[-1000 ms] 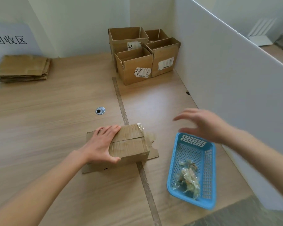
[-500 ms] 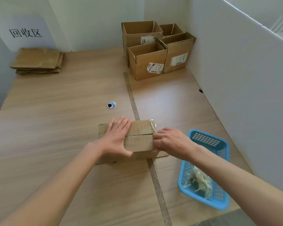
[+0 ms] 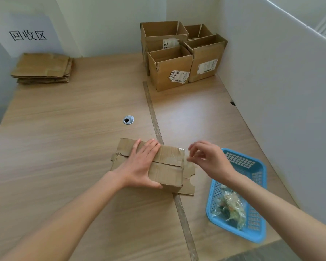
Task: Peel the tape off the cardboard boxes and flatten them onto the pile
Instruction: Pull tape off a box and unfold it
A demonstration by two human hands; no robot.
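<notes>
A small cardboard box [image 3: 167, 166] lies on its side on the wooden table [image 3: 73, 147], flaps splayed at both ends. My left hand [image 3: 143, 162] presses down on its top with straight fingers, thumb against the front face. Just off the box's right end, my right hand [image 3: 211, 161] pinches a thin strip of clear tape [image 3: 186, 159] between thumb and fingertips; the strip is blurred and still reaches the box's corner. The pile of flattened cardboard [image 3: 42, 67] sits at the far left by the wall.
Several open cardboard boxes [image 3: 173, 72] stand in the far right corner. A blue plastic basket [image 3: 256, 166] with crumpled tape [image 3: 231, 206] sits under my right forearm. A white partition [image 3: 280, 91] runs along the right. A cable grommet [image 3: 128, 120] is set mid-table.
My right hand came from above the basket to the box's right end, gripped there, and now draws away to the right with tape pinched. My left hand stays pressing on the box.
</notes>
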